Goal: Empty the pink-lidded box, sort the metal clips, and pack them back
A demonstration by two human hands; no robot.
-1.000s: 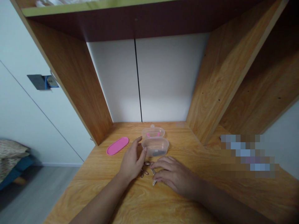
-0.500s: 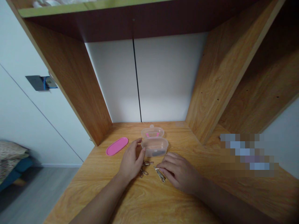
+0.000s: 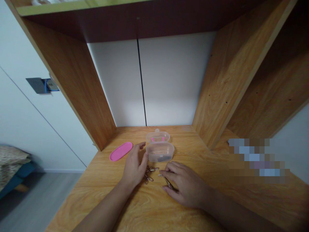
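Observation:
My right hand (image 3: 184, 185) has its thumb and fingers around a slim metal nail clipper (image 3: 169, 183), low over the wood desk. Part of the clipper is covered by the fingers. My left hand (image 3: 135, 164) is open, its thumb and fingertips at the left end of a clear plastic case (image 3: 153, 155); whether they touch it I cannot tell. The case's hinged lid (image 3: 147, 136) lies back behind it, with pink parts on it. A small dark item (image 3: 164, 158) shows inside. Several looped metal pieces, which look like small scissors (image 3: 151, 178), lie between my hands.
A pink oval tray or lid (image 3: 120, 151) lies on the desk (image 3: 145, 212), left of my left hand. Wooden side panels (image 3: 65, 64) rise on both sides, under a dark shelf (image 3: 120, 25). A blurred-out patch (image 3: 258, 159) covers something at the right.
My right hand has shifted its grip, with thumb and fingers now along the nail clipper's sides and covering its near end. The left hand has drawn slightly left from the case.

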